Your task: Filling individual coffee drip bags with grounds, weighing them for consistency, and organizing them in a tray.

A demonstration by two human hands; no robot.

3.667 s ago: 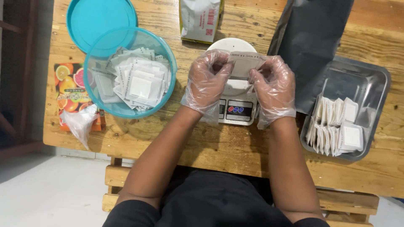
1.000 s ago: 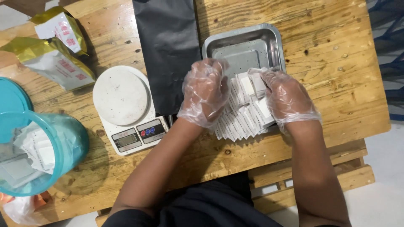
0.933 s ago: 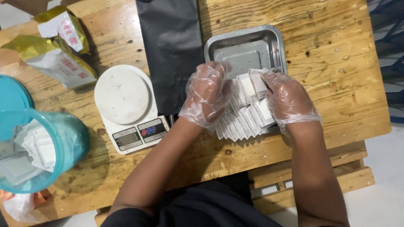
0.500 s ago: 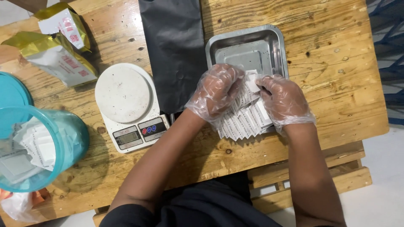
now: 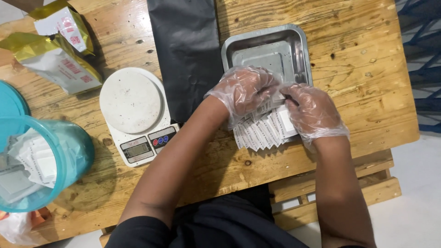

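Row of white sachets (image 5: 264, 133) fanned in metal tray (image 5: 264, 46), at its near end, under both gloved hands; left hand (image 5: 243, 89) and right hand (image 5: 312, 110) each pinching sachets at the row's top; bare tray floor beyond; more sachets in blue tub (image 5: 69, 151) far left; scale (image 5: 133, 110) between

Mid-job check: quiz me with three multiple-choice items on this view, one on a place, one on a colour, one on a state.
1. Where is the row of white sachets?
A. at the near end of the metal tray
B. on the scale
C. on the floor

2. What colour is the tub?
A. red
B. teal
C. black

3. The scale's platter is:
A. bare
B. loaded with sachets
C. covered by a lid

Key: A, sachets fan out by the tray under the left hand and right hand; B, translucent teal wall; A, nothing lies on it.
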